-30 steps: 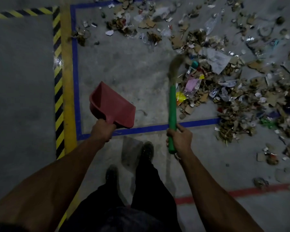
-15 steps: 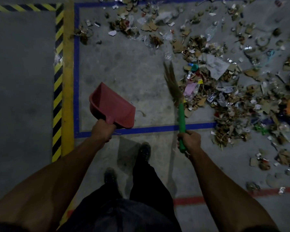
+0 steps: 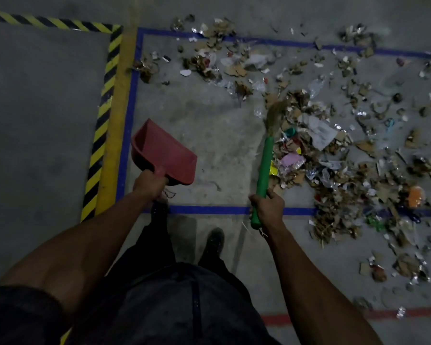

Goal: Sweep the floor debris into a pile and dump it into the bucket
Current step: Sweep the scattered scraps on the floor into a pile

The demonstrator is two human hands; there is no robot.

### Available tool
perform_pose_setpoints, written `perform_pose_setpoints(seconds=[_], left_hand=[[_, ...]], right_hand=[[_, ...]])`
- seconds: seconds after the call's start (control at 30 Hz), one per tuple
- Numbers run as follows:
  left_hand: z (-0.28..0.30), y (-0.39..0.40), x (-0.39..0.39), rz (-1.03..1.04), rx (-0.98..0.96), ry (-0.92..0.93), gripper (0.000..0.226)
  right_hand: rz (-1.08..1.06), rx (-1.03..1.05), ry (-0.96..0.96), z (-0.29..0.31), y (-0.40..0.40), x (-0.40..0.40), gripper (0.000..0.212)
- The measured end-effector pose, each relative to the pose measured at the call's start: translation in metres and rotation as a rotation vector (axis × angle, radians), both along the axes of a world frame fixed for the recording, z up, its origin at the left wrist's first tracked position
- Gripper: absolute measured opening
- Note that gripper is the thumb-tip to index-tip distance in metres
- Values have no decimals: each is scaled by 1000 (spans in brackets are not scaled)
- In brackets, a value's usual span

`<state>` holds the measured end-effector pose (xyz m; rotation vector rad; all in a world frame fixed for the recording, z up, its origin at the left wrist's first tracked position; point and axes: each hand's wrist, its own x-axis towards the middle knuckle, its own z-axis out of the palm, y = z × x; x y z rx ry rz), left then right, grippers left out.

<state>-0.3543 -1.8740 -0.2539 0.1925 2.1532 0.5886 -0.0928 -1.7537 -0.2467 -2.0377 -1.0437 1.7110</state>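
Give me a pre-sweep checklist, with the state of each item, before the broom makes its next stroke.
1. Right hand grips the broom: ok.
2. Left hand holds the dustpan: ok.
3. Dustpan empty and off the floor: ok.
4. Bristles at the debris edge: ok.
5. Debris gathered in one pile: not ok, scattered across the blue tape.
6. Bucket within reach: cannot tell, none in view.

Looks like a warehouse or factory floor: bare grey concrete (image 3: 209, 125) marked out with yellow-and-black hazard tape (image 3: 102, 100), a solid yellow line (image 3: 121, 95), a blue taped rectangle (image 3: 130, 115) and a red line (image 3: 383, 313), dimly lit, strewn with cardboard and plastic scraps (image 3: 334, 150)
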Motion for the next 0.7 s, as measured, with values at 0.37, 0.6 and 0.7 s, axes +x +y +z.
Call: perform_pose_setpoints(seconds=[0.37,0.6,0.7], left_hand=[[8,23,-186,98,85,-110,10],[14,30,-293,136,65,-92,11],[13,34,-331,180,65,-88,9]], right_hand=[[54,13,-41,4,19,-189,59],[203,10,-38,6,44,-308,64],[315,14,-32,6,57,-352,64]])
